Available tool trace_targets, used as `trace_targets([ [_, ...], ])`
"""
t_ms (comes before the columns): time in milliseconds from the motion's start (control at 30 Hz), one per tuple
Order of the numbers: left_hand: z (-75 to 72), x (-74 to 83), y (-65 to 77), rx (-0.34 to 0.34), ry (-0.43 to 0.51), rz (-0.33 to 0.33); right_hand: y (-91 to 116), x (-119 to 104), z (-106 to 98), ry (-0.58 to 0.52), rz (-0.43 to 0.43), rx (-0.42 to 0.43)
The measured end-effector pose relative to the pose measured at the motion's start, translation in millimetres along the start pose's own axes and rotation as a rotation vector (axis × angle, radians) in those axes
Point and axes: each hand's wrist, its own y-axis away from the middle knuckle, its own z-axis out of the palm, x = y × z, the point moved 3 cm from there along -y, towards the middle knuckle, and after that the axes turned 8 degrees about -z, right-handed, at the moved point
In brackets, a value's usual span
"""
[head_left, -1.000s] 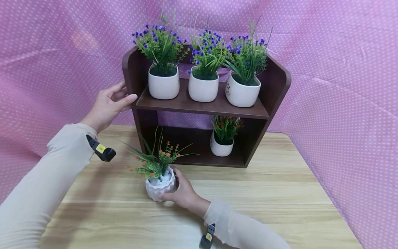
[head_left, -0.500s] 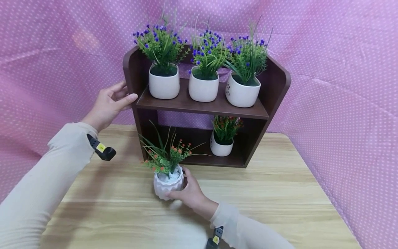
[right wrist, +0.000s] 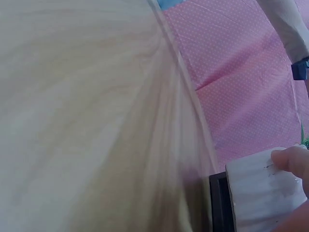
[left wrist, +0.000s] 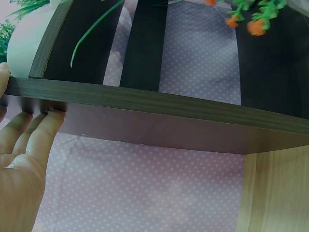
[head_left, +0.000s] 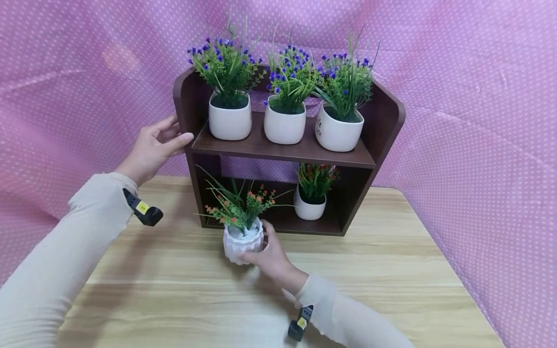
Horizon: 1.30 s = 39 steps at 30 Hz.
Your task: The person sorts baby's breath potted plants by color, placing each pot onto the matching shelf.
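My right hand (head_left: 274,256) grips a white ridged flowerpot (head_left: 243,244) by its side, thumb in front, fingers mostly hidden behind. The potted plant has orange flowers and long green blades that overlap the lower shelf opening in the head view. In the right wrist view, the thumb (right wrist: 292,162) presses on the pot's wall (right wrist: 265,188). My left hand (head_left: 152,150) holds the left side panel of a dark brown two-tier shelf (head_left: 283,150). Its thumb lies at the front edge, while the fingers (left wrist: 41,135) rest against the panel's outer face in the left wrist view.
Three white pots with purple flowers (head_left: 285,126) stand along the upper tier. A white pot with red flowers (head_left: 310,208) sits at the right of the lower tier. The shelf stands on a wooden table (head_left: 391,270) before a pink dotted curtain (head_left: 478,96).
My right hand has carried the white ridged flowerpot rightward, then toward the shelf's lower opening. The left hand keeps its place on the shelf's side panel.
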Motion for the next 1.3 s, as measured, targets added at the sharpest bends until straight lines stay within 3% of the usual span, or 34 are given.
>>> trace_targets([
  [500, -0.7, 2.0, 2.1, 0.012, -0.036, -0.013, -31, 0, -3, 0.023, -0.062, 0.157],
  [1000, -0.2, -0.1, 1.0, 0.022, -0.069, -0.021, -65, 11, 14, 0.137, -0.117, 0.513],
  [1300, -0.1, -2.0, -0.5, 0.021, -0.015, -0.001, -85, 16, 20, 0.15, -0.094, 0.559],
])
